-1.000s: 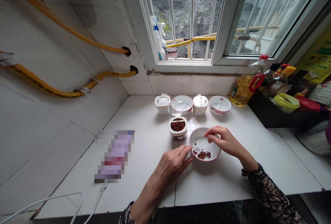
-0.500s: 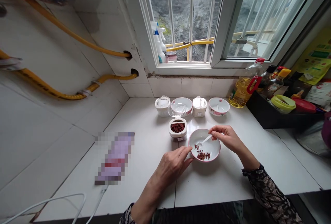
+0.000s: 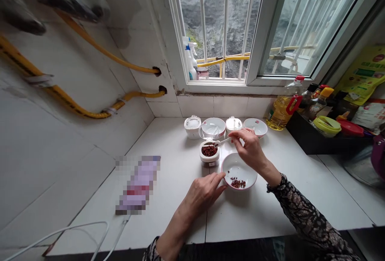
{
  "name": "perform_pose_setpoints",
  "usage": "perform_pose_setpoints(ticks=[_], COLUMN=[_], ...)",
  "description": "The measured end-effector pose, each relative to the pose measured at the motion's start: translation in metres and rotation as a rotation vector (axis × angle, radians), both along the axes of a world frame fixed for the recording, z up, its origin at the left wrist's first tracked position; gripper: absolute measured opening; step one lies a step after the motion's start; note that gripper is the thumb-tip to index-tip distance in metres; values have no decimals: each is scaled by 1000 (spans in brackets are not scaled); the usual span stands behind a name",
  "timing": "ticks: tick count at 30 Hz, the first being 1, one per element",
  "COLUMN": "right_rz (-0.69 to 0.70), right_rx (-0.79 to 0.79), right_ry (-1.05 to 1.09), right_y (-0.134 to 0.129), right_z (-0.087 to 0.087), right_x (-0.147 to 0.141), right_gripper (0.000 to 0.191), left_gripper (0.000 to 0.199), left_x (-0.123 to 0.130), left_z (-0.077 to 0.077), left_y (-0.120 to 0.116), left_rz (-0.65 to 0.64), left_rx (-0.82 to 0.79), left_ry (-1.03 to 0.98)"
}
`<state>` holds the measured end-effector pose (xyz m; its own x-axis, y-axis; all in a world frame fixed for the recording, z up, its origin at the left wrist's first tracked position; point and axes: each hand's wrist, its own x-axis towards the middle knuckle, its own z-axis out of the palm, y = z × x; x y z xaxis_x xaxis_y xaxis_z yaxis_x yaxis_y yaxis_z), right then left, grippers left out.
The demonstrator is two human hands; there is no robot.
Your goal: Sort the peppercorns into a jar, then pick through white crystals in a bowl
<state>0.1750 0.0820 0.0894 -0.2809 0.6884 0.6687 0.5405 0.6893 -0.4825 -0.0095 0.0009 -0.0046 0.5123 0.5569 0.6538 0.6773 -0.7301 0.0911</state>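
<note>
A white bowl point(image 3: 240, 164) with a pink rim holds a small heap of reddish-brown peppercorns point(image 3: 237, 182). At its left rim rests my left hand point(image 3: 207, 190), thumb and fingers apart against the side. My right hand point(image 3: 248, 144) pinches the handle of a small white spoon point(image 3: 223, 141), whose tip is over the open white jar point(image 3: 209, 158). Dark red peppercorns fill that jar, and its clear lid is tipped back. Some peppercorns seem to be on the spoon.
Behind stand a lidded jar point(image 3: 193, 127), a bowl point(image 3: 213, 126), a second jar point(image 3: 234, 123) and another bowl point(image 3: 255, 127). An oil bottle point(image 3: 281, 110) and a black rack point(image 3: 303, 136) are at right. A pixelated purple object point(image 3: 138, 186) with a white cable lies left.
My right hand has moved up and left, carrying the spoon from the bowl to the open jar. My left hand stays at the bowl's rim. The view has shifted slightly.
</note>
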Motion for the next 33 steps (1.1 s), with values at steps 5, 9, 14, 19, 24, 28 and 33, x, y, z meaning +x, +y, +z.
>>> perform_pose_setpoints(ticks=[5, 9, 14, 19, 24, 28, 33], right_rz=[35, 25, 47, 71, 223, 290, 148], right_rx=[312, 351, 175, 107, -31, -136, -99], right_ry=[-246, -194, -257, -441, -419, -385, -467], right_y=[-6, -9, -10, -15, -23, -25, -25], right_z=[-2, 1, -5, -26, -32, -21, -16], right_x=[-11, 2, 39, 54, 44, 51, 62], right_gripper=[22, 18, 15, 19, 22, 20, 23], left_gripper=[27, 26, 23, 25, 23, 22, 21], left_x=[1, 0, 0, 1, -1, -2, -2], left_z=[0, 1, 3, 5, 4, 5, 8], left_y=[0, -1, -2, -2, -1, -3, -6], left_rz=[19, 21, 2, -13, -28, -18, -18], left_rx=[12, -15, -25, 13, -22, -18, -48], left_ry=[20, 29, 18, -9, -5, 8, 31])
